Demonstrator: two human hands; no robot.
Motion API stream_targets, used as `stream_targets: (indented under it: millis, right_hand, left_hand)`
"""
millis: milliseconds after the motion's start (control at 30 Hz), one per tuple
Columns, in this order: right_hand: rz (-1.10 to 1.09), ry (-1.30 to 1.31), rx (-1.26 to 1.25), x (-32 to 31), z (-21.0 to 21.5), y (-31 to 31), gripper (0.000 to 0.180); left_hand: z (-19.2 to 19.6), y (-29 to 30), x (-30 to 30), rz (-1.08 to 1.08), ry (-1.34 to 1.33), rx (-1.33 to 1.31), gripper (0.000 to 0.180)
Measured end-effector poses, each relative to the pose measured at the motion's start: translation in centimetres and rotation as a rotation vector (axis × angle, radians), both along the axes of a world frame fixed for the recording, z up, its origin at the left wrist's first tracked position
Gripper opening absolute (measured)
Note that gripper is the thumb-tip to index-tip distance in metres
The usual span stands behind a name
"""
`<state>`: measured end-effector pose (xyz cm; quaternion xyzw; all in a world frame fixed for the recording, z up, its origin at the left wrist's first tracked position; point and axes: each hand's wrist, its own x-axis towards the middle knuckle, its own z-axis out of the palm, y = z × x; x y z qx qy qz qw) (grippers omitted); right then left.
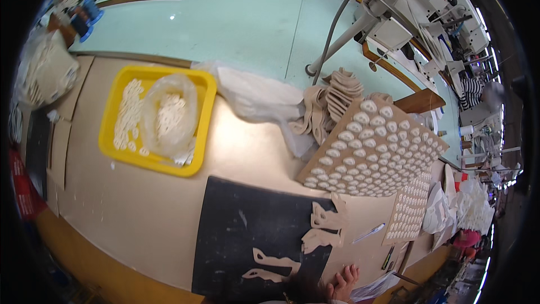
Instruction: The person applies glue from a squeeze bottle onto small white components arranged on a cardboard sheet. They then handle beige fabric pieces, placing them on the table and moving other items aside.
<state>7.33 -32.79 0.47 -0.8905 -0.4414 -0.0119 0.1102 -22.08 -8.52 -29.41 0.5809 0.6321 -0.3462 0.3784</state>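
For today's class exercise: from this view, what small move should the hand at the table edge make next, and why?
Probably reach forward to the nearest beige cut piece on the black mat. The hand rests empty at the mat's lower edge; which hand it is cannot be told, and those pieces lie loose just ahead of it.

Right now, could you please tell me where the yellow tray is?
In the head view, the yellow tray sits left of centre on the beige worktable, holding small white pieces and a clear plastic bag, just above the black mat.
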Motion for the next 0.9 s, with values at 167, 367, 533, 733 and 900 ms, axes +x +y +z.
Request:
stream_targets:
  millis: [167, 367, 533, 733, 900]
  right_hand:
    - [-0.025, 0.136, -0.088, -0.6, -0.7, -1.8, 0.049]
    - [0.038, 0.020, -0.155, 0.0, -3.1, -5.5, 0.044]
    - [-0.106, 0.096, -0.051, -1.3, -0.4, -1.8, 0.042]
    - [-0.170, 0.029, 0.022, -1.7, 0.2, -1.0, 0.039]
    - [-0.147, -0.045, 0.068, -2.3, -0.2, -1.3, 0.039]
  left_hand:
    - [1.5, 2.9, 0.4, 0.058, 0.006, 0.017, 0.028]
    - [2.9, 3.9, -2.2, 0.154, -0.003, 0.072, 0.028]
    - [2.1, 6.3, -3.9, 0.258, -0.119, 0.146, 0.029]
    - [2.9, 8.4, -6.6, 0.792, -0.449, 0.095, 0.029]
    - [7.5, 10.7, -9.4, 0.776, -0.650, -0.013, 0.030]
